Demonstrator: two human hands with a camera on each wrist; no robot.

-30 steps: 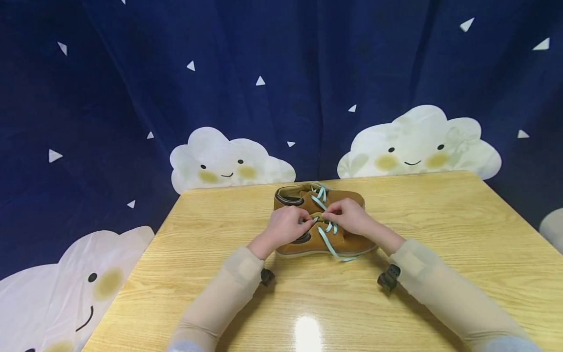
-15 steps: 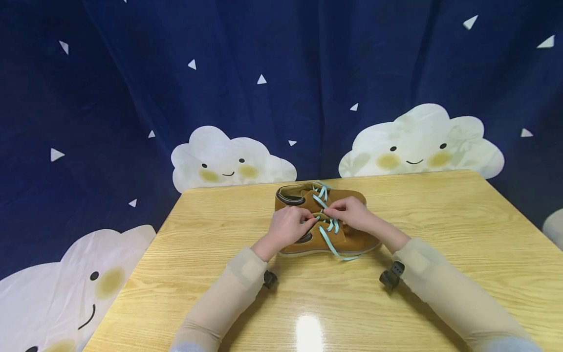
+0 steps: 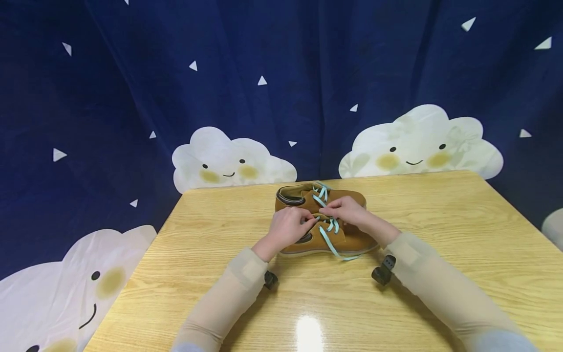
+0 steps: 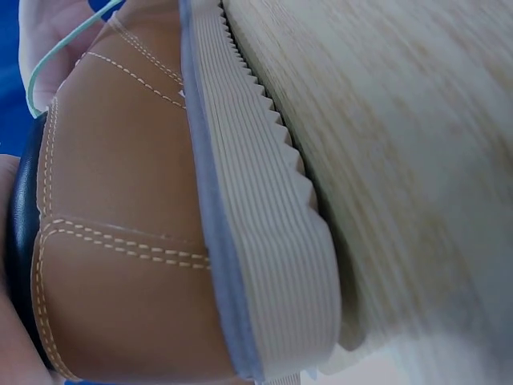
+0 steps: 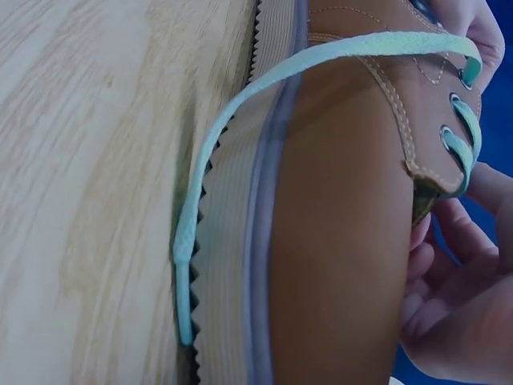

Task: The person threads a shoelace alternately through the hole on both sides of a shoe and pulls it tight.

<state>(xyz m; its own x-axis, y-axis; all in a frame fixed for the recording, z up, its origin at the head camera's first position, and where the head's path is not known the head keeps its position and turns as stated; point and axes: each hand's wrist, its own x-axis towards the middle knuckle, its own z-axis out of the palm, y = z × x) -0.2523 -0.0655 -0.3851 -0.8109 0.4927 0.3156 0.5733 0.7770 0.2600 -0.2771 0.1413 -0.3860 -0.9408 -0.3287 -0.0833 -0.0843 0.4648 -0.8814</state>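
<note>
Two brown lace-up shoes lie side by side, toes to the right: the near shoe [image 3: 358,239] and the far shoe [image 3: 352,196]. My left hand [image 3: 288,227] is over the near shoe's opening, thumb and forefinger pinching its turquoise shoelace [image 5: 385,44] by the top eyelets. Opposite it, my right hand [image 3: 349,213] has thumb and forefinger together at the far side of the same lacing, pinching the lace; the fingertips partly hide it. In the right wrist view, the right hand's other fingers [image 5: 461,233] are curled beside the shoe. One lace end hangs loose down the near side.
The shoes stand on a light wooden table [image 3: 211,210] near its back edge. Behind it hangs a dark blue curtain [image 3: 281,58] with white clouds and triangles. The far shoe's laces [image 3: 322,191] are threaded. Each wrist carries a small black camera [image 3: 383,270].
My right hand shifts slightly right, then back left toward the left fingers. The left hand stays nearly still at the lace, and the shoes keep their place.
</note>
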